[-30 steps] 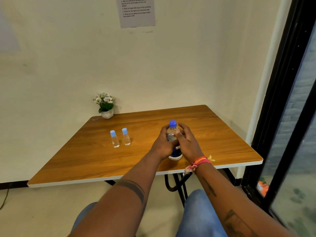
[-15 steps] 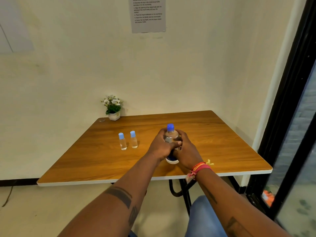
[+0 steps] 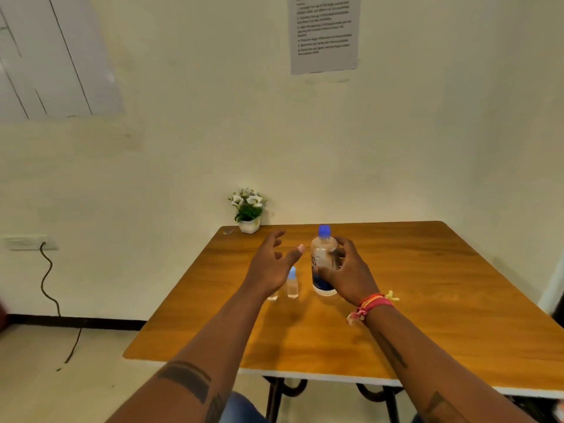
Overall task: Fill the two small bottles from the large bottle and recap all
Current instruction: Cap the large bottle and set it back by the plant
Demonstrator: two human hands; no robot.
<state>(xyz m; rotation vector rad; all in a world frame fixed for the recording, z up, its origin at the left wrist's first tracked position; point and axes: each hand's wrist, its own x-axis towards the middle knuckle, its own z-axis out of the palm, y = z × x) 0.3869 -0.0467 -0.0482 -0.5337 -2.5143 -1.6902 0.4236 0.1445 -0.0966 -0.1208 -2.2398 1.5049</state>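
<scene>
The large clear bottle (image 3: 324, 261) with a blue cap and dark blue label stands upright on the wooden table (image 3: 427, 285). My right hand (image 3: 348, 273) wraps around its right side, thumb in front and fingers behind. Just left of the bottle, my left hand (image 3: 270, 265) hovers open with fingers spread, touching nothing. One small capped bottle (image 3: 292, 283) stands upright between my two hands. The other small bottle (image 3: 272, 297) is mostly hidden behind my left hand; only its base shows.
A small white pot with flowers (image 3: 248, 210) sits at the table's far left corner against the wall. A printed sheet (image 3: 323, 32) hangs on the wall above. A wall socket (image 3: 29, 242) with a dangling cable (image 3: 48, 285) is at the left.
My left hand has let go of the large bottle and moved left, opening over the small bottles. My right hand stays on the bottle. The view has shifted up and left.
</scene>
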